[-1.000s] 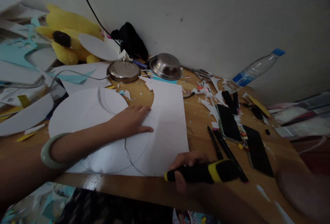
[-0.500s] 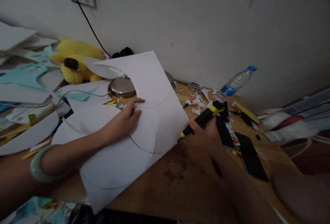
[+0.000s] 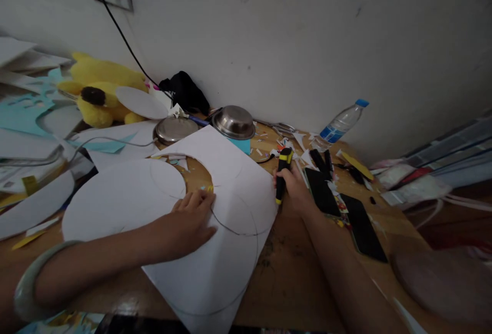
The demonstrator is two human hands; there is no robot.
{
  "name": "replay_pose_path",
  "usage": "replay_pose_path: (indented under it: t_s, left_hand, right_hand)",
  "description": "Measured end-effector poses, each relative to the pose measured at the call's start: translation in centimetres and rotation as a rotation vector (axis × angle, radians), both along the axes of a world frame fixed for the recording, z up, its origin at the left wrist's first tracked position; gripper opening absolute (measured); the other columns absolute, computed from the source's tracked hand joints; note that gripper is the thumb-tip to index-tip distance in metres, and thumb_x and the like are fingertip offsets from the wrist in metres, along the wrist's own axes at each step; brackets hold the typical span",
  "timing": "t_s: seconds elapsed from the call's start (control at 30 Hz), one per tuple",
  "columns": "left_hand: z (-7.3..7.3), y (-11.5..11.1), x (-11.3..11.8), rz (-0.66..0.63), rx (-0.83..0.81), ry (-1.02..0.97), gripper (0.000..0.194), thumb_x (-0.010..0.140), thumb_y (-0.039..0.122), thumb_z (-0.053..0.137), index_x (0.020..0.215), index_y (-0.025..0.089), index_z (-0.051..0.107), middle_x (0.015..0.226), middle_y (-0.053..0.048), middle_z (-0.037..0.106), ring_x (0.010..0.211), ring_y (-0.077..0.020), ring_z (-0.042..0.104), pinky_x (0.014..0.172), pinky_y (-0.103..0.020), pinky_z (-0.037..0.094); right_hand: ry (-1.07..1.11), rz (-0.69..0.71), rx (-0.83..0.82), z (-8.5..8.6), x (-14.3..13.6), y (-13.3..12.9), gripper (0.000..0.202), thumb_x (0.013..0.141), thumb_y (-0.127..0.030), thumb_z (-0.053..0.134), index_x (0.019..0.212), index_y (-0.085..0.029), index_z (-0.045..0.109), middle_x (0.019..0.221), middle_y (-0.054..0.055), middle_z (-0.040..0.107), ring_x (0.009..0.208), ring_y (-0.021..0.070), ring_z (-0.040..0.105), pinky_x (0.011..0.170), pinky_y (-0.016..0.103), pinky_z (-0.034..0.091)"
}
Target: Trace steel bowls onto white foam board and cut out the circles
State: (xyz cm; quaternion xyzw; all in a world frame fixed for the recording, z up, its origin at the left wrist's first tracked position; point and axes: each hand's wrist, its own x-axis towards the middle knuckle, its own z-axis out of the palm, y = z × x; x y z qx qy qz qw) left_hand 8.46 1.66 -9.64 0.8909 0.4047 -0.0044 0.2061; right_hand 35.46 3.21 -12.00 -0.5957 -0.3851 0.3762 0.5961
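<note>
A large white paper sheet [image 3: 226,262] with pencilled circles lies on the wooden table [image 3: 292,283]. My left hand [image 3: 190,221] rests flat on it, fingers spread, near its curved cut edge. A pale green bangle [image 3: 28,285] sits on that wrist. My right hand [image 3: 294,190] grips a black and yellow utility knife [image 3: 283,172] upright, its tip down at the sheet's right edge. A white paper disc [image 3: 119,198] lies to the left, partly under the sheet.
Two steel bowls [image 3: 234,121] stand at the back by the wall, with a yellow plush toy [image 3: 102,93] and stacked paper to the left. Two dark phones [image 3: 361,224], pens, a glue gun and a tipped water bottle [image 3: 340,124] lie to the right among paper scraps.
The sheet, lifted and tilted half a second ago, now lies flat and turned. My right hand moved the knife from the near edge to the sheet's right side. My left hand shifted nearer.
</note>
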Motion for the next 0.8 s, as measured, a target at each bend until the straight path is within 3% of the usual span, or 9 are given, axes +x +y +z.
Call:
replay_pose_path:
  t_s: [0.1,0.17,0.27,0.37,0.5,0.8]
  left_hand:
    - [1.8,-0.6,2.2,-0.146,0.127,0.072,0.048,0.081,0.031,0.052,0.125,0.013,0.046,0.130,-0.019,0.042,0.118,-0.0351,0.041,0.091,-0.051,0.039]
    - [2.4,-0.8,4.8,-0.281,0.226,0.061,0.040,0.081,0.034,0.055,0.116,0.014,0.053,0.123,-0.017,0.050,0.111,-0.0337,0.048,0.088,-0.048,0.042]
    - [1.4,-1.2,9.0,-0.467,0.337,0.028,0.039,0.087,0.038,0.048,0.112,0.010,0.057,0.118,-0.018,0.055,0.111,-0.0321,0.049,0.089,-0.043,0.041]
    - [-1.2,-2.1,12.0,-0.349,0.331,0.172,0.058,0.088,0.045,0.046,0.129,0.004,0.046,0.133,-0.027,0.043,0.120,-0.0411,0.041,0.091,-0.051,0.038]
    - [-3.5,-3.1,12.7,-0.296,0.371,0.144,0.061,0.089,0.048,0.039,0.136,0.009,0.038,0.138,-0.028,0.034,0.124,-0.0468,0.034,0.093,-0.059,0.032]
    - [-3.3,-2.8,12.4,-0.329,0.434,0.133,0.061,0.089,0.048,0.039,0.135,0.008,0.039,0.135,-0.028,0.039,0.122,-0.0471,0.037,0.092,-0.056,0.033]
  right_hand:
    - [0.093,-0.033,-0.018,-0.1,-0.5,0.0,0.018,0.065,-0.027,0.054,0.076,-0.023,0.041,0.054,-0.010,0.048,0.041,0.0076,0.042,0.039,0.018,0.033]
    - [0.082,-0.090,0.013,0.2,-0.5,0.1,0.019,0.067,-0.032,0.055,0.076,-0.023,0.042,0.054,-0.010,0.046,0.040,0.0067,0.041,0.038,0.018,0.033]
    - [0.022,-0.207,0.077,0.8,0.0,0.3,0.018,0.069,-0.036,0.055,0.075,-0.022,0.044,0.055,-0.009,0.046,0.039,0.0064,0.041,0.036,0.018,0.034]
    - [-0.014,-0.332,0.082,1.2,0.7,0.1,0.015,0.070,-0.036,0.049,0.076,-0.023,0.045,0.053,-0.009,0.044,0.035,0.0069,0.038,0.031,0.019,0.031]
    - [0.041,-0.380,0.037,0.8,1.2,-0.4,0.015,0.073,-0.038,0.044,0.077,-0.023,0.044,0.050,-0.009,0.040,0.031,0.0078,0.035,0.027,0.020,0.027]
    - [0.135,-0.367,0.003,0.3,0.9,-0.3,0.020,0.075,-0.044,0.041,0.078,-0.024,0.039,0.049,-0.010,0.037,0.031,0.0071,0.034,0.028,0.018,0.027]
